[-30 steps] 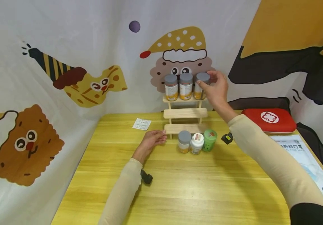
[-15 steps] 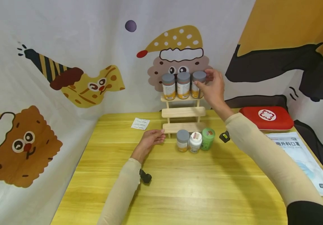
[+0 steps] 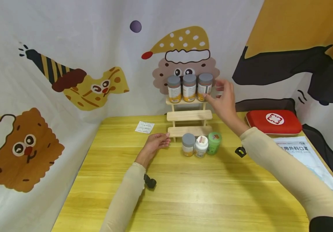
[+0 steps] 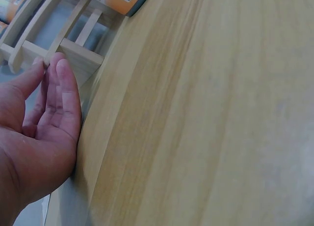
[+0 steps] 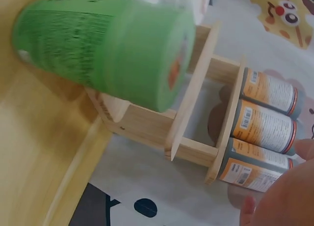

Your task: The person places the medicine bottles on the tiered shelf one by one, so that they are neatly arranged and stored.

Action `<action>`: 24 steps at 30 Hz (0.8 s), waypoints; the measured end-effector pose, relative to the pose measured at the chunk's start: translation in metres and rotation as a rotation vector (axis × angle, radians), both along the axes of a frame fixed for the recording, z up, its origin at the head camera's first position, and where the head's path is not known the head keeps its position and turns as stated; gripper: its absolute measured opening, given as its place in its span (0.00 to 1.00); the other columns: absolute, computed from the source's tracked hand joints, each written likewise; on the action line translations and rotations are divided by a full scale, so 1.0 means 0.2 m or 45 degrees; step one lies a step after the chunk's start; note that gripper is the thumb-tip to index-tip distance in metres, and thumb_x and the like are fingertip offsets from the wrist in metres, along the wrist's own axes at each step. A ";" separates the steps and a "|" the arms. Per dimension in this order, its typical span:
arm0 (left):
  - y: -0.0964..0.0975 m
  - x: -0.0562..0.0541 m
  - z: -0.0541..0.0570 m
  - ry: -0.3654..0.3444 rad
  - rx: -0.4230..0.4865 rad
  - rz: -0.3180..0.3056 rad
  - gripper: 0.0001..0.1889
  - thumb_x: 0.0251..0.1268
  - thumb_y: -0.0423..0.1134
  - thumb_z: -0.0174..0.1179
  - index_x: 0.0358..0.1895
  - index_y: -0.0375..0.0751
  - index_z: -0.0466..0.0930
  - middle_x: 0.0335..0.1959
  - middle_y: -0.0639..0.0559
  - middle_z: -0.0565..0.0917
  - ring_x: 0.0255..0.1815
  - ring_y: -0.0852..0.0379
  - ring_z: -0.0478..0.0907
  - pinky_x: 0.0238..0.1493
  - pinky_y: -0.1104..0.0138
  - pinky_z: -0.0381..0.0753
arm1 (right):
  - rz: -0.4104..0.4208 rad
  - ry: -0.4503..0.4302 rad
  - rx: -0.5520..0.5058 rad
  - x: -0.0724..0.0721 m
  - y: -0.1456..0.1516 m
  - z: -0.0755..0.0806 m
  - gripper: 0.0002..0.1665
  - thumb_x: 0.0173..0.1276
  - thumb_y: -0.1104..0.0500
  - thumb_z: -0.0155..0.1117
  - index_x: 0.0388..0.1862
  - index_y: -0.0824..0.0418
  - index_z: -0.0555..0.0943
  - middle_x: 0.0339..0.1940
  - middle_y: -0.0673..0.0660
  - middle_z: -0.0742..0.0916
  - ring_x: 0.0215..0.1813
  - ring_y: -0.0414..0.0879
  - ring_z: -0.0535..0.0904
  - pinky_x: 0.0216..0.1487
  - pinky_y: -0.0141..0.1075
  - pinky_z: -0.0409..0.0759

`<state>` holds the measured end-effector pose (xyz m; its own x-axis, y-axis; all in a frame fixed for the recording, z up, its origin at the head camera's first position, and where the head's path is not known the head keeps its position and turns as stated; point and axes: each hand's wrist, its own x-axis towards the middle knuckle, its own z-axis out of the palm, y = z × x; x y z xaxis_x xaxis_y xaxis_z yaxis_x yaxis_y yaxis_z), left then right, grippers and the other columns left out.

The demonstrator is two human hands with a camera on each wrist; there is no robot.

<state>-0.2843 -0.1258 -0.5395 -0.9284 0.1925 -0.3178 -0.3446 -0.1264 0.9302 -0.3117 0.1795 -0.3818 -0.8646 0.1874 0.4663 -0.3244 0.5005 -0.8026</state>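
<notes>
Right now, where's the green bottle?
In the head view, the green bottle stands on the table, right of the white bottle, before the wooden rack.

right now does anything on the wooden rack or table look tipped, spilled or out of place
Nothing stands out. Three grey-lidded orange-label jars stand upright in a row on the top step of the wooden tiered rack; the grey-lidded jar, white bottle and green jar stand upright on the table.

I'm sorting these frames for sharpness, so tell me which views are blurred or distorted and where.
Head view: mostly sharp, wide-angle bend at the edges, slight motion blur on the right hand beside the bottles on the wooden rack. Left wrist view: table softly smeared, left hand fairly clear. Right wrist view: green bottle close and heavily blurred; the grey-capped bottles read sharper.
</notes>
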 end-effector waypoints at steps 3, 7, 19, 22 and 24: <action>0.00 0.00 0.00 -0.005 -0.005 -0.004 0.12 0.76 0.42 0.68 0.46 0.34 0.87 0.30 0.54 0.91 0.30 0.63 0.88 0.36 0.73 0.91 | -0.005 0.008 0.057 0.05 0.01 -0.02 0.43 0.68 0.52 0.77 0.75 0.64 0.67 0.68 0.63 0.73 0.67 0.55 0.74 0.61 0.47 0.80; 0.00 0.00 0.00 -0.004 -0.007 -0.007 0.12 0.76 0.42 0.67 0.47 0.33 0.87 0.30 0.54 0.91 0.30 0.63 0.88 0.37 0.73 0.91 | 0.021 0.016 0.077 0.12 0.02 -0.04 0.44 0.67 0.50 0.78 0.75 0.64 0.68 0.67 0.63 0.74 0.66 0.55 0.75 0.58 0.40 0.77; 0.00 0.00 0.00 -0.005 -0.013 -0.011 0.12 0.76 0.42 0.67 0.47 0.33 0.87 0.31 0.53 0.91 0.31 0.63 0.88 0.38 0.73 0.91 | 0.133 -0.001 0.063 0.31 0.06 -0.08 0.42 0.69 0.56 0.77 0.75 0.64 0.68 0.67 0.64 0.75 0.65 0.58 0.75 0.56 0.22 0.73; 0.00 0.00 0.00 -0.006 -0.013 -0.016 0.13 0.76 0.42 0.67 0.48 0.33 0.86 0.31 0.54 0.91 0.31 0.63 0.88 0.38 0.73 0.91 | 0.215 -0.053 0.044 0.35 0.08 -0.09 0.40 0.71 0.55 0.75 0.77 0.60 0.69 0.70 0.62 0.75 0.67 0.55 0.75 0.61 0.28 0.76; 0.00 0.00 0.00 -0.006 -0.013 -0.019 0.14 0.76 0.42 0.67 0.49 0.32 0.86 0.31 0.54 0.90 0.31 0.63 0.88 0.38 0.73 0.91 | 0.287 -0.084 0.050 0.37 0.10 -0.11 0.40 0.73 0.56 0.74 0.79 0.57 0.68 0.72 0.60 0.74 0.68 0.49 0.75 0.65 0.36 0.79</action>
<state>-0.2847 -0.1257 -0.5386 -0.9240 0.2031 -0.3240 -0.3506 -0.1113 0.9299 -0.2384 0.1996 -0.4036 -0.9113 -0.0309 0.4106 -0.3790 0.4530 -0.8069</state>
